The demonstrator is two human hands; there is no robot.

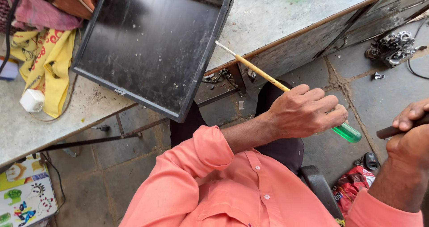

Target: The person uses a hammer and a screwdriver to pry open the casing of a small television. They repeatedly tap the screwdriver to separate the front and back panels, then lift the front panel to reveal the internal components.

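My left hand (306, 111) is closed around a screwdriver (277, 83), tip touching the monitor's (152, 48) right edge on the bench (277, 17). My right hand (409, 137), far right, grips a dark handle (391, 131).

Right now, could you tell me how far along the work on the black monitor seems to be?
Done: the black monitor lies flat on the bench, one corner overhanging. In hand: the left hand holds a green-handled screwdriver, tip near the monitor's edge; the right hand grips a dark handle. Left: the casing looks unopened.
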